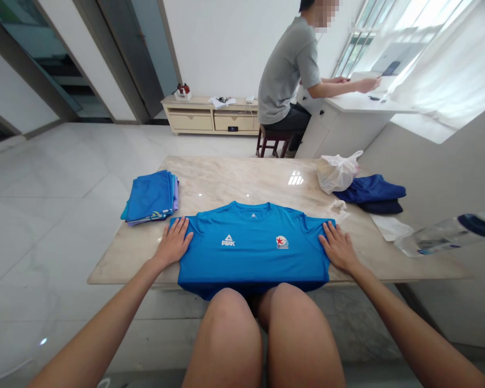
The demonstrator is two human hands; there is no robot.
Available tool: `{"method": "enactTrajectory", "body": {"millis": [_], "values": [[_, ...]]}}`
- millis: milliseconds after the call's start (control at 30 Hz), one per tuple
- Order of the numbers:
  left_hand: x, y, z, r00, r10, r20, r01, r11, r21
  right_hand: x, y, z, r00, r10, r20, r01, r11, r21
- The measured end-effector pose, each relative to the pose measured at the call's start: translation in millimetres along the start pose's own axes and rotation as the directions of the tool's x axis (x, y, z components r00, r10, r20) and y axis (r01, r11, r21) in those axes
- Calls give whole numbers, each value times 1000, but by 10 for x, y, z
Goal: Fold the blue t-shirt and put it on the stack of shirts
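Note:
A blue T-shirt [250, 258] lies spread front side up on the marble table [234, 178], its collar pointing away from me. Its lower part hangs over the near edge, by my knees. White lettering and a small round emblem mark the chest. My left hand [175, 241] rests flat on the left sleeve, fingers stretched out. On the right sleeve my right hand [338, 245] lies flat in the same way. Just beyond my left hand sits a stack of folded clothes [151, 196], blue on top with some purple and teal beneath.
At the table's right are a white plastic bag [338, 171], dark blue clothing [372, 193], white paper [392, 227] and a clear water bottle [440, 235] with a dark lid. Farther off, a person [289, 70] sits on a stool at a white desk [359, 102]. A low cabinet [192, 119] stands along the wall.

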State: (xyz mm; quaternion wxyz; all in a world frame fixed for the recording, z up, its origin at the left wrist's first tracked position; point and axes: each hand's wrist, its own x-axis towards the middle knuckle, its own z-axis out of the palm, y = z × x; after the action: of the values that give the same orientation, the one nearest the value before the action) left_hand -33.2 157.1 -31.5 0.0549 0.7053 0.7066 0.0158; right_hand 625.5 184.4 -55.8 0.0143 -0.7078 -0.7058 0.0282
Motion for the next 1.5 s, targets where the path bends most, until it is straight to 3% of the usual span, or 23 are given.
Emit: {"method": "enactTrajectory", "body": {"millis": [167,267,467,567,733,933,1100,1300,1500], "values": [[284,-136,-191,996,59,67,-63,996,59,127,166,-57,999,-31,32,32,999,-15],[388,-89,-263,997,50,57,-57,992,115,200,143,-119,999,0,46,2,999,-41],[265,324,-28,996,54,-71,-53,998,14,274,-115,-102,997,-27,-69,27,1000,-2],[117,408,99,993,20,-116,-20,1000,-1,217,-118,-35,997,-17,-82,17,1000,1],[-13,221,148,992,44,-115,-42,999,20,110,102,28,995,-58,-85,55,998,-37],[153,-72,20,993,106,-58,-105,994,23,117,194,1,995,-78,-68,77,997,-14],[160,-37,-96,993,118,18,-119,992,40,136,147,-63,998,-51,-35,51,999,-1],[-73,34,17,995,54,-86,-50,997,54,70,142,-62,998,32,-50,-29,999,43],[16,-78,-10,996,76,-42,-73,995,67,95,239,-98,999,22,-27,-22,1000,12]]}}
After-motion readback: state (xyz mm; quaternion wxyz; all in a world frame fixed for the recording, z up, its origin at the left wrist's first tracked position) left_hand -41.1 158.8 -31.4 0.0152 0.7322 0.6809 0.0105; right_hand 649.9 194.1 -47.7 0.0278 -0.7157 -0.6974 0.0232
